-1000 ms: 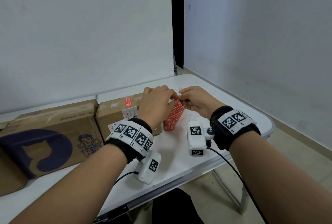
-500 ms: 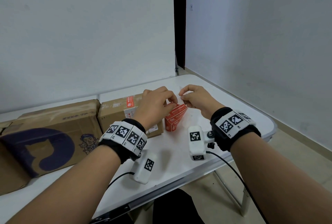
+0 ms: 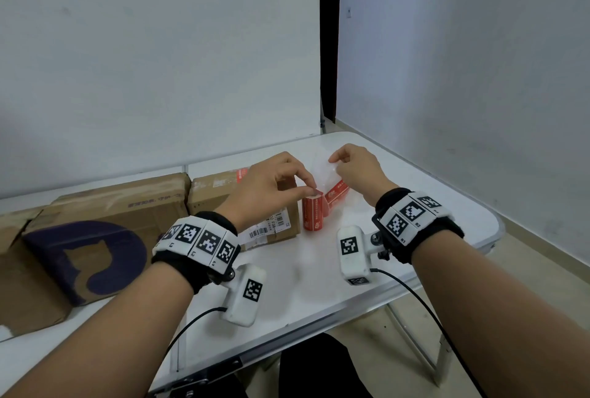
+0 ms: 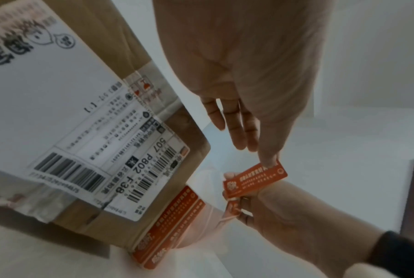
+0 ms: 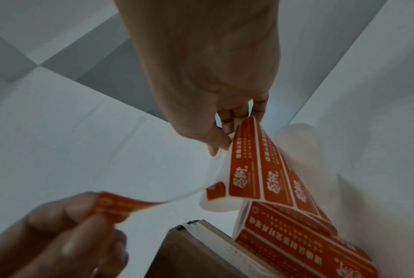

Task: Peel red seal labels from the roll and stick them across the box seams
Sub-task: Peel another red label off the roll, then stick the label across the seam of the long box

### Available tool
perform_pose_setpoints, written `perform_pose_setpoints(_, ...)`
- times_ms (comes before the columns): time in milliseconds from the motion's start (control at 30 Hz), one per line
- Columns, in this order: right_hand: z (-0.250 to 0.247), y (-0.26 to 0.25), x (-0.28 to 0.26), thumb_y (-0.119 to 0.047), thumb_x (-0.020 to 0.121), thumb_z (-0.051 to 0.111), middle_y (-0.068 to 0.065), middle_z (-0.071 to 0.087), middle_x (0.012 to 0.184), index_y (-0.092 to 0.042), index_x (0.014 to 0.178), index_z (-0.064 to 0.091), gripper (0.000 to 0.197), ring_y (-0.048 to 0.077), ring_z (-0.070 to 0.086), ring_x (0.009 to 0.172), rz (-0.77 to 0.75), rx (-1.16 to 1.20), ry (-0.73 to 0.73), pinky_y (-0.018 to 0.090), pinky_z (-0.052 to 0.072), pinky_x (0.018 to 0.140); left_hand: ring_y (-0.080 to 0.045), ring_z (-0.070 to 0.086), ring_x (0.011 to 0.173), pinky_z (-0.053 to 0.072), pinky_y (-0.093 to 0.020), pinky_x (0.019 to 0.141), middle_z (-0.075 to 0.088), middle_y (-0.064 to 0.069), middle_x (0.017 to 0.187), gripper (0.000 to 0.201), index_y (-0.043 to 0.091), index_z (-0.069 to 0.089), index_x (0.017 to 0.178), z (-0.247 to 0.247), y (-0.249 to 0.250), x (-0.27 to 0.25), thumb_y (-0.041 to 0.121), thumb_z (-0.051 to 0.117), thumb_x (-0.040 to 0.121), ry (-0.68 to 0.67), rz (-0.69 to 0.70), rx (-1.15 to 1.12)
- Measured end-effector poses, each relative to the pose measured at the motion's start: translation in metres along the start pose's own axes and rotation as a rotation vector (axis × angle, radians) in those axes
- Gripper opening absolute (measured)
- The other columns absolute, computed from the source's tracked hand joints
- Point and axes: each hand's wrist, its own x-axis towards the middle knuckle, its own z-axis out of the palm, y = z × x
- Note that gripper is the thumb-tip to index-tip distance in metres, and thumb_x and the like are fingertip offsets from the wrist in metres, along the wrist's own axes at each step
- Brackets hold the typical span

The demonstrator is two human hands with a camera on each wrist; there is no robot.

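The left hand (image 3: 271, 187) pinches a red label (image 4: 254, 180) now pulled clear of the liner (image 5: 227, 169), which the right hand (image 3: 357, 167) pinches mid-frame above the roll (image 3: 314, 214); next, the box (image 3: 220, 193) seam.

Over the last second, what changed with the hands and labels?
The hands drew apart: the left hand pinches a red label now mostly peeled off, while the right hand lifted the backing strip up and away. The roll went from leaning to upright. The boxes stayed put.
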Motion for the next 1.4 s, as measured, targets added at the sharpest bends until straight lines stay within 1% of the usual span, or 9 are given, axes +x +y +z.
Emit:
perform_pose_setpoints(100, 0.001, 0.001, 0.001, 0.0, 0.087, 0.041, -0.002, 0.053, 0.099, -0.014, 0.1, 0.064, 0.03, 0.019, 0.052, 0.091, -0.017, -0.074, 0.045, 0.037, 0.049, 0.081, -0.019, 0.063, 0.083, 0.051, -0.032, 0.082, 0.064, 0.005, 0.095, 0.004, 0.025, 0.073, 0.081, -0.007, 0.004, -0.003, 0.028, 0.075, 0.078, 0.039, -0.066, -0.192)
perform_pose_setpoints(267, 0.007, 0.001, 0.006, -0.001, 0.084, 0.045, 0.005, 0.058, 0.111, -0.017, 0.097, 0.066, 0.03, 0.021, 0.054, 0.1, -0.091, -0.125, -0.002, 0.027, 0.048, 0.071, -0.025, 0.064, 0.082, 0.054, -0.039, 0.08, 0.069, -0.022, 0.094, 0.009, 0.02, 0.072, 0.09, -0.023, 0.002, 0.001, 0.024, 0.073, 0.082, 0.097, -0.28, -0.444)
perform_pose_setpoints(367, 0.01, -0.013, 0.005, -0.01, 0.084, 0.056, 0.006, 0.055, 0.118, -0.02, 0.095, 0.069, 0.02, 0.023, 0.052, 0.11, -0.219, -0.15, 0.089, 0.033, 0.046, 0.088, -0.013, 0.062, 0.077, 0.057, -0.021, 0.07, 0.07, -0.005, 0.088, 0.007, 0.014, 0.073, 0.091, -0.03, 0.0, 0.01, 0.016, 0.07, 0.084, 0.134, -0.409, -0.537)
perform_pose_setpoints(467, 0.009, -0.036, -0.001, -0.017, 0.087, 0.063, -0.001, 0.066, 0.092, -0.012, 0.092, 0.07, 0.01, 0.012, 0.059, 0.083, -0.327, 0.077, -0.009, 0.025, 0.047, 0.073, -0.007, 0.055, 0.066, 0.048, -0.018, 0.055, 0.067, 0.005, 0.075, 0.006, 0.015, 0.073, 0.089, -0.041, -0.001, 0.014, 0.018, 0.07, 0.084, 0.183, -0.495, -0.517)
perform_pose_setpoints(567, 0.015, -0.054, -0.007, -0.02, 0.087, 0.065, -0.003, 0.068, 0.078, -0.012, 0.088, 0.071, 0.01, 0.009, 0.061, 0.072, -0.371, 0.162, -0.203, 0.02, 0.049, 0.064, -0.009, 0.057, 0.071, 0.049, -0.024, 0.068, 0.07, 0.006, 0.08, 0.006, 0.016, 0.074, 0.087, -0.054, -0.003, 0.015, 0.02, 0.071, 0.084, 0.223, -0.517, -0.447)
perform_pose_setpoints(1000, 0.06, -0.096, -0.012, -0.023, 0.084, 0.07, 0.001, 0.073, 0.083, -0.012, 0.088, 0.074, 0.012, 0.009, 0.063, 0.072, -0.46, 0.124, -0.247, 0.023, 0.055, 0.069, -0.007, 0.057, 0.067, 0.044, -0.022, 0.068, 0.069, 0.007, 0.08, 0.011, 0.014, 0.075, 0.09, -0.103, -0.021, -0.002, 0.021, 0.072, 0.082, 0.336, -0.562, -0.389)
perform_pose_setpoints(1133, 0.072, -0.107, -0.013, -0.021, 0.086, 0.067, -0.008, 0.068, 0.075, -0.012, 0.087, 0.073, 0.011, 0.004, 0.06, 0.067, -0.49, 0.082, -0.292, 0.011, 0.048, 0.061, -0.008, 0.056, 0.069, 0.045, -0.022, 0.069, 0.067, 0.008, 0.079, 0.01, 0.014, 0.073, 0.093, -0.116, -0.023, -0.013, 0.019, 0.069, 0.085, 0.337, -0.54, -0.333)
perform_pose_setpoints(1300, 0.092, -0.121, -0.012, -0.017, 0.086, 0.065, -0.004, 0.067, 0.074, -0.006, 0.087, 0.073, 0.013, 0.006, 0.06, 0.067, -0.433, 0.111, -0.331, 0.018, 0.048, 0.063, -0.009, 0.067, 0.08, 0.052, -0.027, 0.084, 0.066, 0.009, 0.109, 0.029, 0.026, 0.066, 0.117, -0.141, -0.037, -0.039, 0.021, 0.064, 0.088, 0.405, -0.451, -0.086)
perform_pose_setpoints(1400, 0.105, -0.128, -0.012, -0.014, 0.087, 0.065, 0.0, 0.065, 0.075, -0.006, 0.085, 0.071, 0.01, 0.008, 0.059, 0.067, -0.328, 0.242, -0.351, 0.018, 0.049, 0.063, -0.008, 0.065, 0.088, 0.045, -0.022, 0.086, 0.066, 0.01, 0.117, 0.031, 0.029, 0.064, 0.119, -0.162, -0.052, -0.059, 0.02, 0.06, 0.089, 0.432, -0.463, 0.158)
